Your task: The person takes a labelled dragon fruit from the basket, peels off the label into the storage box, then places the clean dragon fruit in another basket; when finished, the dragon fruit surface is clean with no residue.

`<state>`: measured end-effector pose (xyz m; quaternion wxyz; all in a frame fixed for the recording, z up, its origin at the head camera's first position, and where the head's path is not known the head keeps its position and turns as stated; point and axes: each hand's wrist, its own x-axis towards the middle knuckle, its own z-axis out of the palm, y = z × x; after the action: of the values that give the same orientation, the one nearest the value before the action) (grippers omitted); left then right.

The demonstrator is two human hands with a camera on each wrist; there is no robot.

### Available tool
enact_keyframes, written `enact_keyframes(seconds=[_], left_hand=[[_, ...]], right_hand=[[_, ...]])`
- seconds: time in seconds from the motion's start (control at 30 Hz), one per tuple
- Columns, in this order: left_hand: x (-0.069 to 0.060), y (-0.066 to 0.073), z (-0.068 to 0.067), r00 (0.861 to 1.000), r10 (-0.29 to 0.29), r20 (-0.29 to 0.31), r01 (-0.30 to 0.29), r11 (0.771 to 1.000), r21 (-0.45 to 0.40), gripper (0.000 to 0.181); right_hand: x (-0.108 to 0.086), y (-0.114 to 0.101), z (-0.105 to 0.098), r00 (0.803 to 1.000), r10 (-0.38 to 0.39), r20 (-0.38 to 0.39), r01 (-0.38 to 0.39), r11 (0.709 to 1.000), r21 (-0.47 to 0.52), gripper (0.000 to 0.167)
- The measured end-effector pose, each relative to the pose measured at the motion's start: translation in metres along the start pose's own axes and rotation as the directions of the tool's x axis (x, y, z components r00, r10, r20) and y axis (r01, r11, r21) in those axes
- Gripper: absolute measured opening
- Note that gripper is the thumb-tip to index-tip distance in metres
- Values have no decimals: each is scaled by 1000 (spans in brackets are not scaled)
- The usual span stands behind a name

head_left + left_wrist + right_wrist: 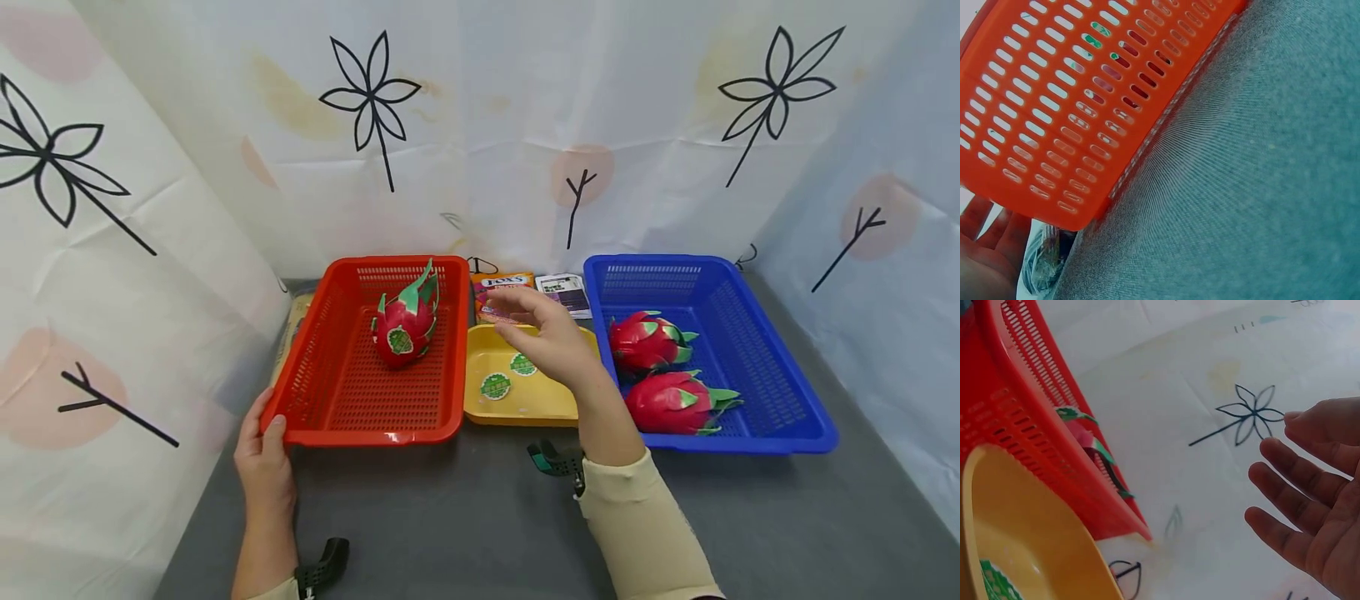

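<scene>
My left hand (264, 467) holds the near left corner of a red plastic basket (367, 435), thumb at the rim and fingers along the outer side. The left wrist view shows those fingers (1010, 234) against the perforated wall. A dragon fruit (411, 321) with a green round sticker stands inside the basket. Above a yellow tray (517, 412) hovers my right hand (551, 337), its spread fingers holding nothing. Round green stickers (495, 386) show in the tray. To the right, a blue basket (750, 367) contains two dragon fruits (648, 342), lying on their sides.
Behind the tray lie an orange FOX'S packet (498, 283) and a white-and-dark packet (564, 292). A partly hidden package (294, 329) lies left of the red basket. Patterned white curtains (487, 125) enclose the grey tabletop (450, 517) at the back and sides.
</scene>
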<state>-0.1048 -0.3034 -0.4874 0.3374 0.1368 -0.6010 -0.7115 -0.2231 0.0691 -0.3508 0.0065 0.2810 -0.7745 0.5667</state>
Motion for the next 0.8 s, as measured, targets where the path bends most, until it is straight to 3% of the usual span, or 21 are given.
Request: enact_keyframes(seconds=[0.27, 0.5, 0.8], left_hand=[[-1, 0, 0, 1000, 0, 5, 0, 1000, 11, 43], [1, 1, -1, 1000, -4, 10, 4, 1000, 16, 43], [0, 1, -1, 1000, -14, 7, 13, 999, 31, 43]], right_hand=[[38, 11, 33, 995, 42, 91, -40, 999, -20, 36], [74, 23, 60, 984, 40, 174, -28, 997, -69, 35], [109, 53, 79, 964, 61, 259, -16, 985, -174, 38]])
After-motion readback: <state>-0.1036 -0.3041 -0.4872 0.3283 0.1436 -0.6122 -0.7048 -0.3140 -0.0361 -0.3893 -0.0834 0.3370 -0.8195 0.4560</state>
